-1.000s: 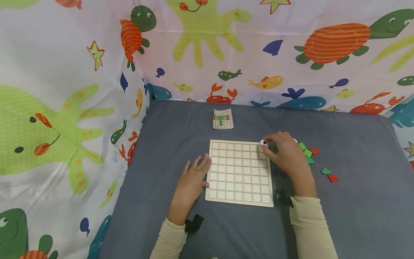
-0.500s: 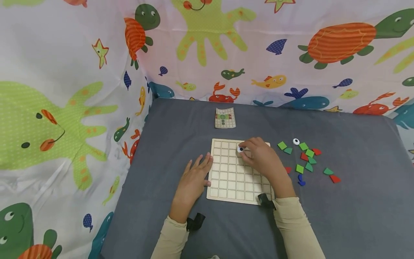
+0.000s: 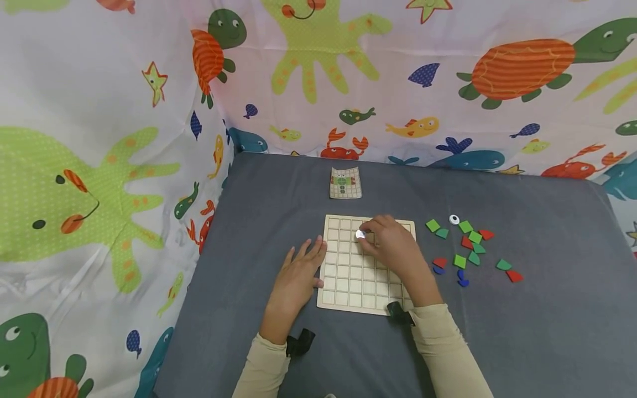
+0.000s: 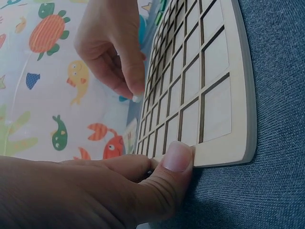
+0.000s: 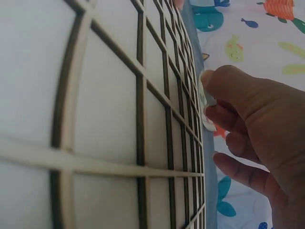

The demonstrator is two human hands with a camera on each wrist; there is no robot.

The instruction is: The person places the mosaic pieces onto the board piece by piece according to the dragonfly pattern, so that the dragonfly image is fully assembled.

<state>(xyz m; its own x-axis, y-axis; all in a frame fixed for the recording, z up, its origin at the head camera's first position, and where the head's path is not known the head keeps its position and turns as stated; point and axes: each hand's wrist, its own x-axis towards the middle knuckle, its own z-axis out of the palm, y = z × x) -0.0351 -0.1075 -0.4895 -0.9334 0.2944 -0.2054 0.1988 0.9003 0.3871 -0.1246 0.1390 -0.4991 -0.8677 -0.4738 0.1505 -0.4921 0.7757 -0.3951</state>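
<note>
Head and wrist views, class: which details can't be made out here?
- Head view: board squares beneath the right hand, hidden by it.
- Head view: part of the white piece, covered by that hand.
- Head view: the card's fine pattern, too small.
- Right wrist view: the board's remainder, cut off by the left edge.

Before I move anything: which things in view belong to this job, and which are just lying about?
Likely in the job:
Grid board, touched by the left hand
White piece pinched by the right hand
Loose coloured pieces
Loose white disc
Small gridded card

Probably just surroundings:
Gray cloth
Printed backdrop
</note>
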